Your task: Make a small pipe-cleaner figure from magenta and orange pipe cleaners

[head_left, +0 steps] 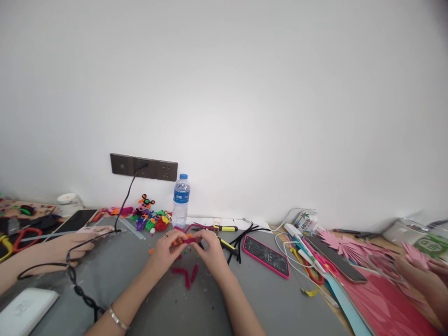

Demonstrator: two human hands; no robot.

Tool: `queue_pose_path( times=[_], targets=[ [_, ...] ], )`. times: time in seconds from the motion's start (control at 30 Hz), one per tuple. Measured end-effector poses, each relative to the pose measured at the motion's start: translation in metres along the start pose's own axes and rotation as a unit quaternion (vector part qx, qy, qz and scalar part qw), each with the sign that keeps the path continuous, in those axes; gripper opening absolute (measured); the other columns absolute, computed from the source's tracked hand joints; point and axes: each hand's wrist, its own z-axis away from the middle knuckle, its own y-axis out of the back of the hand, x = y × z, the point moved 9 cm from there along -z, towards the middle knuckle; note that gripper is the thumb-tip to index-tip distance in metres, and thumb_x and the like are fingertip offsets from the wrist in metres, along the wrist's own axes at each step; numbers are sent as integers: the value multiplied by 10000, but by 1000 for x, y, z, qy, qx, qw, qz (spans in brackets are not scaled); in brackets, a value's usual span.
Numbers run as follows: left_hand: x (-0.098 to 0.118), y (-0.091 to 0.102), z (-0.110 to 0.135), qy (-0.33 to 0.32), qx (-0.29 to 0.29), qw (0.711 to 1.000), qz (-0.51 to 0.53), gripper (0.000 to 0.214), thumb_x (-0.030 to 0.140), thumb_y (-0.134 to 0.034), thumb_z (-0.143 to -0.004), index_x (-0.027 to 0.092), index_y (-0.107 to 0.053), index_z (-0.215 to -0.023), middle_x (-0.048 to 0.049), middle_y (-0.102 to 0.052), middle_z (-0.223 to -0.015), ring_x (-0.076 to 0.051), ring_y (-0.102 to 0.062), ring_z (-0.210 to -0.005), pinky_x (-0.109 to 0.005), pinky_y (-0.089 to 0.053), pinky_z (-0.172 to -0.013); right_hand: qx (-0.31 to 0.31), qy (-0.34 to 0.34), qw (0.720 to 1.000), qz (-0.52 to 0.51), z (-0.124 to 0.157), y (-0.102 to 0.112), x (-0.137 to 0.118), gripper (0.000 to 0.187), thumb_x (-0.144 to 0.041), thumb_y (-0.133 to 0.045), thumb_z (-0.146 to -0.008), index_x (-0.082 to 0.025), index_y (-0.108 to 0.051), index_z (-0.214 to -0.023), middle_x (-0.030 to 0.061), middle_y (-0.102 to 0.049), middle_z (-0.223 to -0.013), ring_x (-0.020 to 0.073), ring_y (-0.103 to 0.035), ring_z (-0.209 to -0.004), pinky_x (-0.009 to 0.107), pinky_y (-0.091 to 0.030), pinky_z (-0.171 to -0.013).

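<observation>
My left hand (pixel 163 252) and my right hand (pixel 210 254) meet above the middle of the grey table (pixel 182 312). Between their pinched fingertips is a dark red fuzzy pipe cleaner (pixel 189 241), with orange beside it on the left-hand side. Fingers partly cover the piece, so its full shape is hidden. Below the hands lie a bent dark red pipe cleaner (pixel 181 270) and a short piece (pixel 194 273). Yellow-and-black handles of a tool (pixel 227 245) show just beyond my right hand, near a bundle of black pipe cleaners (pixel 241 240).
A water bottle (pixel 181 203) stands by the wall beside colourful fuzzy figures (pixel 152 219). A pink-cased phone (pixel 266 256) and white cables lie to the right. Another person's hand (pixel 80 247) rests at left near a black cord (pixel 72 275); other hands (pixel 416 273) hold pink paper at far right.
</observation>
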Motion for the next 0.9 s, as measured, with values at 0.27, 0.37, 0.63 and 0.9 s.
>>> queue_pose_path(
  times=[0.27,0.37,0.63,0.9],
  targets=[
    [3,0,2,-11,0,1000,13,81,245,-528,-864,211,-600,-848,-9,-643,-803,-159,-627,-733,-241,-503,-630,22,-26,994,-100,-1,7,1,82,-204,-605,-790,-206,-637,-866,21,-656,-790,185,-598,-746,315,-465,-738],
    [3,1,1,-14,2,1000,16,84,243,-537,-859,207,-611,-840,-14,-646,-804,-155,-627,-716,-246,-509,-635,16,-27,992,-126,-1,8,0,39,-195,-590,-797,-204,-620,-820,21,-638,-791,183,-594,-760,299,-472,-724],
    [1,3,2,-36,21,999,10,100,241,-555,-853,207,-645,-826,-28,-688,-806,-173,-651,-772,-262,-522,-675,9,-40,990,-135,-1,8,1,55,-215,-600,-784,-198,-645,-813,23,-658,-783,187,-607,-758,306,-483,-737],
    [5,7,1,-66,36,997,-6,102,224,-571,-851,208,-645,-782,-20,-699,-788,-166,-658,-764,-263,-517,-695,3,-83,986,-145,-1,7,7,49,-225,-630,-757,-190,-663,-768,26,-688,-755,195,-623,-753,318,-475,-752]
  ],
)
